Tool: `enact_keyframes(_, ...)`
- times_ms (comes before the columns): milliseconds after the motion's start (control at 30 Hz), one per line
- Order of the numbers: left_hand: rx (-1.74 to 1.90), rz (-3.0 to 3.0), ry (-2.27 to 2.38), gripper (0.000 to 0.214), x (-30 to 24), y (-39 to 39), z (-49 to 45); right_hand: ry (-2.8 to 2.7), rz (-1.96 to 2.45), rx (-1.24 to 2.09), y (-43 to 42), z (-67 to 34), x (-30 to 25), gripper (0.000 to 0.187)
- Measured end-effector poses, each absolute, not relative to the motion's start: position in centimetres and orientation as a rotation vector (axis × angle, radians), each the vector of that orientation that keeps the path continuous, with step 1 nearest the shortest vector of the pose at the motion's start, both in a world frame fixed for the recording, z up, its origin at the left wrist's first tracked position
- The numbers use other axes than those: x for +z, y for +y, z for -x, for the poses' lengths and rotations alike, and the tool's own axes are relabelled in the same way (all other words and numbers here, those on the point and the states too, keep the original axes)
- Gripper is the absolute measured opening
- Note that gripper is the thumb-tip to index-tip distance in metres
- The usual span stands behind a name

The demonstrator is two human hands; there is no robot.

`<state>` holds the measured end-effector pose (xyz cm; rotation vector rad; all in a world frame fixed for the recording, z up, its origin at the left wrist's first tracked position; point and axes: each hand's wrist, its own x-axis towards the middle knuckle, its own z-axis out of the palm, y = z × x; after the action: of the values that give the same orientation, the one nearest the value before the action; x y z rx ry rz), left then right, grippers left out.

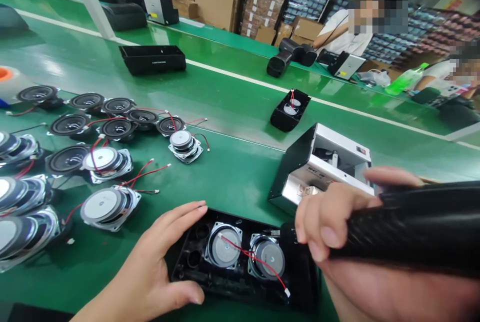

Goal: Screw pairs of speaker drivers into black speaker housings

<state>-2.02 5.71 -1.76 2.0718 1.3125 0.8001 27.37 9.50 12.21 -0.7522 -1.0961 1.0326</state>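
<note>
A black plastic speaker housing point(187, 262) lies open-side up on the green bench just in front of me, with two round speaker drivers point(224, 250) seated in it and a red wire running across them. My left hand point(150, 272) rests on the housing's left end, fingers spread along its top edge and thumb against its near side. My right hand point(337, 222) is closed round the thick black handle of a power tool point(412, 227), held over the housing's right end. The tool's tip is hidden.
Several loose speaker drivers with red wires point(108, 162) cover the bench on the left. A silver box with a black side point(318, 172) stands behind the housing. More black housings point(290, 109) point(152, 58) lie on the conveyor. Other people sit at the far right, in front of stacked cartons.
</note>
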Motion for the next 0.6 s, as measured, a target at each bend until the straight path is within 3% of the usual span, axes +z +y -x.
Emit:
enact_keyframes(133,0.794,-2.055,1.292,0.107,-1.4,5.7,1.8,-1.085,0.771,0.997,10.1,-26.2,10.7,0.065)
enact_keyframes(200,0.788,-2.045,1.292,0.106,-1.3,5.6,1.7,-1.064,0.798,0.988,10.3,-25.9,10.1,0.071)
enact_keyframes(600,0.765,-2.017,1.278,0.108,-1.0,5.6,1.6,-1.058,0.808,0.993,10.1,-25.6,8.8,0.070)
